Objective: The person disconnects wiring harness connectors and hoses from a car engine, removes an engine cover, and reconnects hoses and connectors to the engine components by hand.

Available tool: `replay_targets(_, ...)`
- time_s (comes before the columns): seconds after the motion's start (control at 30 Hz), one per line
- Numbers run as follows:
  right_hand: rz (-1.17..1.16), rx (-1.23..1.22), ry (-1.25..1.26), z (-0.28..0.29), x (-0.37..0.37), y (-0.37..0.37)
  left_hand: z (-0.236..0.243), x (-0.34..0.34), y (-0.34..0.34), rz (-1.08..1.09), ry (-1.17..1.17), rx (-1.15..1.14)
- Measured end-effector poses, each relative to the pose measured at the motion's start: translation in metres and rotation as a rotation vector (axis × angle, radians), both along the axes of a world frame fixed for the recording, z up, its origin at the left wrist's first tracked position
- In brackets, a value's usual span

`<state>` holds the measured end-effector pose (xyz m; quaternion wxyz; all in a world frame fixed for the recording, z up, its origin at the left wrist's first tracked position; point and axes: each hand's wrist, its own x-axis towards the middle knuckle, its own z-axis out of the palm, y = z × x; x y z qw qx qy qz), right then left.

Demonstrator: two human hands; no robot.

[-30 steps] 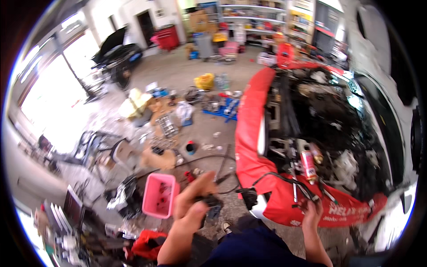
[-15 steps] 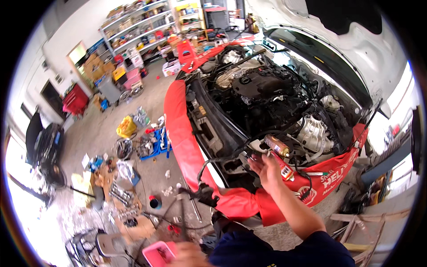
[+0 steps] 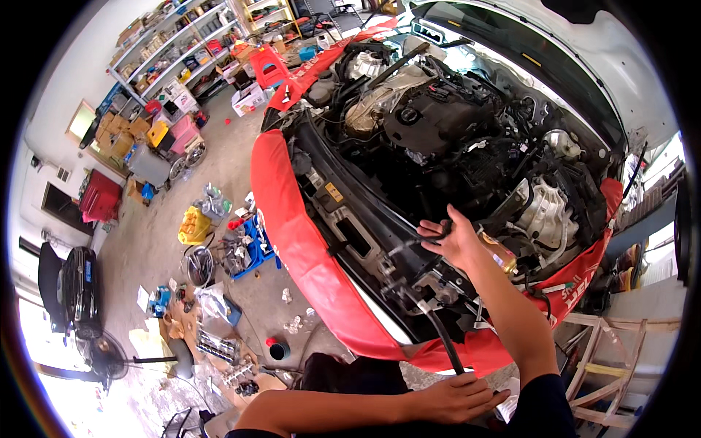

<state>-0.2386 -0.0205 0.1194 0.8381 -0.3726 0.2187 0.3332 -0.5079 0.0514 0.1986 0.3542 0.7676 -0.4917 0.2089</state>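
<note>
the left hand (image 3: pixel 458 399) is gripping, fingers curled, the black hose (image 3: pixel 444 342), likely springy and best steadied near its metal fitting (image 3: pixel 423 306), across the red fender cover (image 3: pixel 310 252), while the half-curled right hand (image 3: pixel 454 239) is hovering, hold unclear.

Black hose (image 3: pixel 442 339), with metal fitting (image 3: pixel 398 281).
Hose slants downward, slightly bent; upper end carries a silver collar; fitting blurred, above the engine bay's front edge (image 3: pixel 358 208).
</note>
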Motion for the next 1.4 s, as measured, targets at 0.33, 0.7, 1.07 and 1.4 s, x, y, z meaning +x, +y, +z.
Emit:
replay_targets(0.33,-0.086,-0.617,-0.351,0.051,-0.027,0.039,-0.024,0.040,0.082,-0.477,0.204,-0.089)
replay_targets(0.7,0.702,-1.473,-0.803,0.081,-0.096,0.202,-0.069,0.230,0.381,0.040,0.685,-0.033)
replay_targets(1.07,0.685,-1.477,-0.684,0.075,-0.066,0.295,-0.105,0.355,0.389,-0.213,1.496,-0.426)
replay_targets(1.4,0.386,-1.599,-0.680,0.029,-0.058,0.279,-0.153,0.539,0.252,0.243,0.239,0.179)
